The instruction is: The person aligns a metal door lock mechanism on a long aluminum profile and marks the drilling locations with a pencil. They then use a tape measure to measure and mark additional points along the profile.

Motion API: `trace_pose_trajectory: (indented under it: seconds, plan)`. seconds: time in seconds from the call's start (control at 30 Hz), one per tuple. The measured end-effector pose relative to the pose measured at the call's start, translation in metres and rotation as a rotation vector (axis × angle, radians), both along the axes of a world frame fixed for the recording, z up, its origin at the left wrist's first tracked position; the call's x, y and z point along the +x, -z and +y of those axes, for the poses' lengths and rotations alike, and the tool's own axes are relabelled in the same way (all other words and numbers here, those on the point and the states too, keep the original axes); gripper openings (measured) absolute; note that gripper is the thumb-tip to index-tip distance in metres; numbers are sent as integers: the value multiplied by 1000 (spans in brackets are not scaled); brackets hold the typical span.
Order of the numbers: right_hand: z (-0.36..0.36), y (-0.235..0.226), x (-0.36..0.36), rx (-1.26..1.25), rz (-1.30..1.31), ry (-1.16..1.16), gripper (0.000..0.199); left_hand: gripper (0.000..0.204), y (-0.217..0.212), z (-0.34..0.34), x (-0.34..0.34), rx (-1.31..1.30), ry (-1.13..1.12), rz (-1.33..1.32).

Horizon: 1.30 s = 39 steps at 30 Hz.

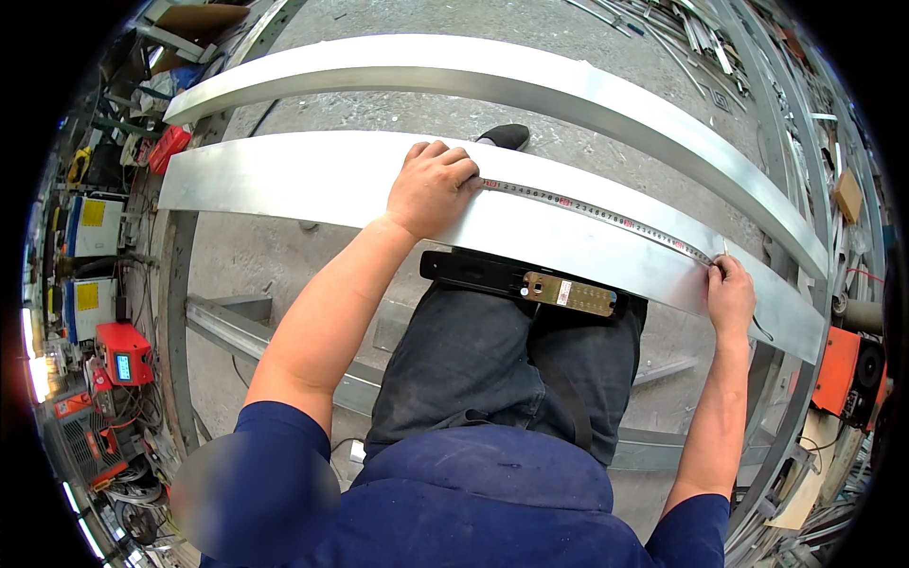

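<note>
A wide silvery metal beam (312, 180) lies across in front of me. Along its top runs the blade of a tape measure (597, 216), stretched between my two hands. My left hand (436, 187) is closed at the blade's left end, its fingers curled on the beam; what lies under the palm is hidden. Farther right, my right hand (731, 295) pinches the blade's other end. A thin pointed thing sticks up past its fingertips, and a dark cord loop (761, 328) hangs beside it. Below the beam, by my thighs, is a long black piece (473, 272) with a brass-coloured, labelled plate (578, 294).
A second metal beam (492, 80) runs parallel beyond the first, both resting on a grey metal frame (177, 284). Red machines (125, 352) and cables crowd the left. At right stands an orange-and-black machine (846, 374); metal lengths (705, 43) lie at the far right.
</note>
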State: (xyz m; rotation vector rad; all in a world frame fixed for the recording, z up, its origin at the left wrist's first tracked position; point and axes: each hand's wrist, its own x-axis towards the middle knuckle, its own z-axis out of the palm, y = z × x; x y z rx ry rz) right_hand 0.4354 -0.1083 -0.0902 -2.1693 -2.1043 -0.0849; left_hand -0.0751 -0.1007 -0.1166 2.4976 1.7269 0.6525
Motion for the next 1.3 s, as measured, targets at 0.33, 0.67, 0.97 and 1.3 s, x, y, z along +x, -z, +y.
trace_pose_trajectory:
  seconds: [0.33,0.67,0.97,1.3]
  plan:
    - [-1,3,1,-1,40,-14,17,16,0,0,-2,1,-5,0]
    - [-7,5,1,130,107,-120,20,14,-9,2,7,-20,4,-44]
    - [-12,2,1,205,82,-153,46,14,-9,4,7,-42,6,-25]
    - [-26,-14,-57,359,634,-404,32,15,-4,4,5,-15,31,-31]
